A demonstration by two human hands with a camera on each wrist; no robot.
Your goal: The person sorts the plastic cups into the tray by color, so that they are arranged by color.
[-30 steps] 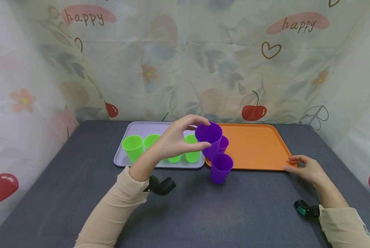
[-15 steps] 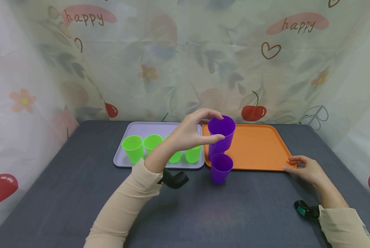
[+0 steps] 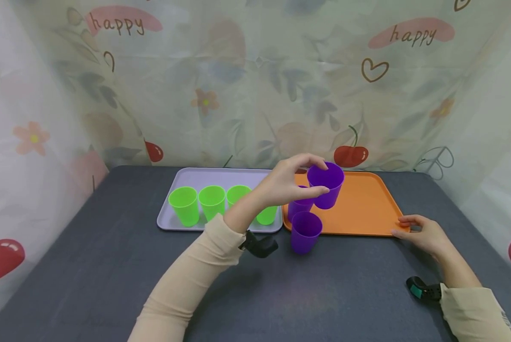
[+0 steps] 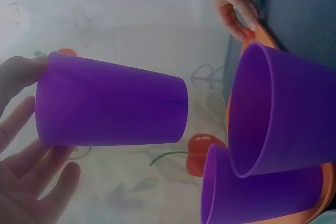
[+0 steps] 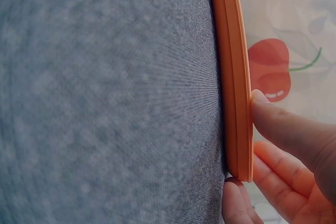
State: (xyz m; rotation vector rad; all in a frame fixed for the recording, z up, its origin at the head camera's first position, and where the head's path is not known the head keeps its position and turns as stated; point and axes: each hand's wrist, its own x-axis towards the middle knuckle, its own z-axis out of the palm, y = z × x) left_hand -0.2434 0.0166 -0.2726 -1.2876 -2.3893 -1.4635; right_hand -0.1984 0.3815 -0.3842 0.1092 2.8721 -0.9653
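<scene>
My left hand (image 3: 286, 183) pinches a purple cup (image 3: 327, 187) by its rim, thumb on the near side and fingers on the far side, raised over the orange tray (image 3: 366, 213). In the left wrist view that cup (image 4: 113, 103) hangs apart from two other purple cups. One cup (image 3: 299, 207) stands at the orange tray's left end, partly hidden; the other cup (image 3: 305, 232) is upright on the table just in front of the tray. At the tray's front right corner my right hand (image 3: 424, 233) grips the edge, and the right wrist view shows its thumb (image 5: 283, 121) against the rim.
A lavender tray (image 3: 204, 175) sits left of the orange one, edges close together. On it stand several green cups (image 3: 184, 206), some partly covered by my left arm. A patterned curtain (image 3: 255, 95) hangs behind the dark table (image 3: 110, 266); a thin cable (image 3: 437, 159) lies at the far right.
My left hand has carried the purple cup to the right, from above the trays' shared edge to over the orange tray, lowering slightly at the end. The right hand has stayed put.
</scene>
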